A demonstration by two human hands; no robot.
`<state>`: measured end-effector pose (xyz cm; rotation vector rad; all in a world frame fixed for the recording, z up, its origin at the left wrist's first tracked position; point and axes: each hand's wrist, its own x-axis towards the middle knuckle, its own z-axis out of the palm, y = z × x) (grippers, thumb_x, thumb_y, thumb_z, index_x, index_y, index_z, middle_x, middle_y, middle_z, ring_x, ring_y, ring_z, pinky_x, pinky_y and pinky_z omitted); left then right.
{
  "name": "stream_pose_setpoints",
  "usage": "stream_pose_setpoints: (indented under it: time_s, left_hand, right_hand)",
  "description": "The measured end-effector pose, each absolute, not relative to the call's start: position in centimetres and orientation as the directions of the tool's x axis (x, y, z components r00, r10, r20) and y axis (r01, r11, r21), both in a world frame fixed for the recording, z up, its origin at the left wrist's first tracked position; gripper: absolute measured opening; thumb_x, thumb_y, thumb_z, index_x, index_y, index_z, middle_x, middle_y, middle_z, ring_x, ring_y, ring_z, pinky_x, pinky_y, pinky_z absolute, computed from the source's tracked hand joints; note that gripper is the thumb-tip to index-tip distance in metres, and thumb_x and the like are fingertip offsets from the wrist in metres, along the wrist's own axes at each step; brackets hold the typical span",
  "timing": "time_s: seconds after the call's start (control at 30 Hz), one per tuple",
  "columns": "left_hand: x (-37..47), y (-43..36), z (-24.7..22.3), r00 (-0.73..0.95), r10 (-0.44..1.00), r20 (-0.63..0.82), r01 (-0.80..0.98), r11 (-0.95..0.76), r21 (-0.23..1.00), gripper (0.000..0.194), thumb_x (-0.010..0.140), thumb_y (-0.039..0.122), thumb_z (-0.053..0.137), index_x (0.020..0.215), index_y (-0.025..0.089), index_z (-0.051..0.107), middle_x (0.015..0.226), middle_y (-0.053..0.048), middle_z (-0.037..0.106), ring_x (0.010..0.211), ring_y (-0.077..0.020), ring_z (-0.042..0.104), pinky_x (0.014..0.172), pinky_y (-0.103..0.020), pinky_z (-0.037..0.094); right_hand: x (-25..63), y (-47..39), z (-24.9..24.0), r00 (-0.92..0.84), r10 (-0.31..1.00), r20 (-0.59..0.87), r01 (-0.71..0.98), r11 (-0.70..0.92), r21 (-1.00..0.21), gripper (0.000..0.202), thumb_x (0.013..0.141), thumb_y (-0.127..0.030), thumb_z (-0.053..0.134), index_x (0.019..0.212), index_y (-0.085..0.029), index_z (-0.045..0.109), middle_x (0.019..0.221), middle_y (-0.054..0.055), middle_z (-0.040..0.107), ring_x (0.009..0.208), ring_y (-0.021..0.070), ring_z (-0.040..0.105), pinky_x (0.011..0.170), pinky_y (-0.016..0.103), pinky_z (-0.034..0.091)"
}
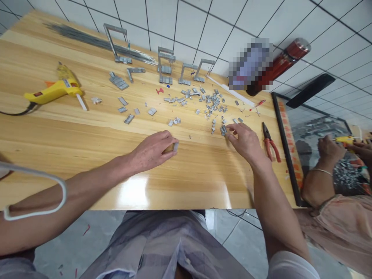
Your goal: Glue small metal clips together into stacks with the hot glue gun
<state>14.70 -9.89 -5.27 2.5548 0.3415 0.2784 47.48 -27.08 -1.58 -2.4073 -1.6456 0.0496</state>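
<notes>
1. the tabletop (87, 147) bears frames (115, 28), pliers (267, 138) and scattered bits (213, 101).
2. my left hand (154, 152) pinches a strip (176, 147) by thumb and fingertips.
3. my right hand (245, 141) is at a block (223, 130); whether it grips, i can't tell.
4. i judge this small-part handling; lifting the block would call for a light pinch.

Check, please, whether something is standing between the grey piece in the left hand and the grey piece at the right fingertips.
Nothing large: mostly bare tabletop lies between the held piece in the left hand and the other piece at the right hand. Only small grey bits sit near the path, just left of the latter.
</notes>
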Motion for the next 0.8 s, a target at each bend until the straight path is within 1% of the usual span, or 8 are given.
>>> stream_pose_setpoints:
  time_s: [0.1,0.27,0.37,0.5,0.63,0.7,0.73,0.8]
  left_hand:
    - [14.7,-9.9,-5.3,0.947,0.296,0.126,0.185,-0.821,0.540,0.029,0.103,0.031,0.060,0.126,0.016,0.070,0.118,-0.013,0.069,0.111,-0.0269,0.067,0.097,-0.039,0.053]
    - [14.7,-9.9,-5.3,0.946,0.298,0.128,0.177,-0.805,0.566,0.029,0.102,0.030,0.062,0.127,0.017,0.070,0.119,-0.013,0.069,0.110,-0.0266,0.067,0.097,-0.039,0.054]
    - [14.7,-9.9,-5.4,0.945,0.301,0.127,0.181,-0.806,0.563,0.028,0.102,0.028,0.063,0.126,0.016,0.069,0.119,-0.013,0.069,0.111,-0.0266,0.067,0.097,-0.039,0.053]
    - [14.7,-9.8,-5.4,0.947,0.292,0.134,0.174,-0.817,0.550,0.028,0.102,0.028,0.062,0.126,0.015,0.069,0.117,-0.012,0.069,0.109,-0.0256,0.067,0.096,-0.037,0.053]
    - [14.7,-9.8,-5.5,0.946,0.292,0.144,0.170,-0.820,0.546,0.027,0.102,0.029,0.062,0.126,0.017,0.068,0.117,-0.011,0.069,0.109,-0.0253,0.066,0.095,-0.037,0.052]
    - [14.7,-9.8,-5.5,0.946,0.290,0.145,0.169,-0.822,0.544,0.027,0.102,0.028,0.062,0.126,0.016,0.068,0.117,-0.011,0.069,0.108,-0.0255,0.067,0.095,-0.037,0.053]
    - [14.7,-9.8,-5.5,0.947,0.288,0.144,0.168,-0.822,0.544,0.027,0.102,0.028,0.062,0.125,0.016,0.068,0.117,-0.012,0.069,0.108,-0.0255,0.067,0.094,-0.037,0.053]
    - [14.7,-9.8,-5.5,0.947,0.288,0.145,0.167,-0.823,0.543,0.026,0.102,0.028,0.063,0.125,0.016,0.068,0.116,-0.011,0.069,0.107,-0.0258,0.067,0.094,-0.038,0.053]
  right_hand:
    - [48.1,-26.2,-2.0,0.369,0.928,0.052,0.917,-0.355,-0.181,0.024,0.088,-0.022,0.061,0.108,-0.021,0.075,0.104,0.012,0.077,0.094,0.0293,0.070,0.086,0.044,0.054]
    - [48.1,-26.2,-1.8,0.401,0.916,0.032,0.896,-0.385,-0.221,0.021,0.088,-0.022,0.058,0.097,-0.022,0.076,0.096,0.009,0.078,0.089,0.0272,0.069,0.084,0.041,0.052]
    - [47.7,-26.3,-1.6,0.442,0.896,0.036,0.876,-0.422,-0.233,0.017,0.086,-0.023,0.058,0.090,-0.022,0.075,0.092,0.008,0.076,0.085,0.0252,0.068,0.080,0.039,0.050]
    - [46.9,-25.6,-1.5,0.488,0.872,0.038,0.859,-0.472,-0.196,0.014,0.088,-0.029,0.061,0.086,-0.022,0.073,0.091,0.009,0.074,0.084,0.0257,0.066,0.077,0.038,0.048]
    - [46.7,-24.8,-1.4,0.511,0.860,0.012,0.849,-0.502,-0.162,0.014,0.089,-0.025,0.056,0.083,-0.021,0.069,0.096,0.012,0.075,0.089,0.0275,0.065,0.078,0.038,0.045]
    - [46.7,-24.7,-1.1,0.539,0.842,0.041,0.826,-0.517,-0.226,0.014,0.089,-0.025,0.056,0.081,-0.021,0.067,0.092,0.011,0.074,0.086,0.0262,0.064,0.078,0.038,0.044]
    - [46.6,-24.8,-0.8,0.557,0.829,0.060,0.802,-0.517,-0.298,0.014,0.089,-0.026,0.057,0.080,-0.022,0.066,0.087,0.009,0.073,0.084,0.0248,0.063,0.077,0.037,0.044]
    - [46.0,-25.1,-0.1,0.596,0.801,0.059,0.712,-0.492,-0.501,0.013,0.087,-0.031,0.061,0.079,-0.022,0.067,0.077,0.004,0.069,0.075,0.0208,0.059,0.074,0.035,0.043]
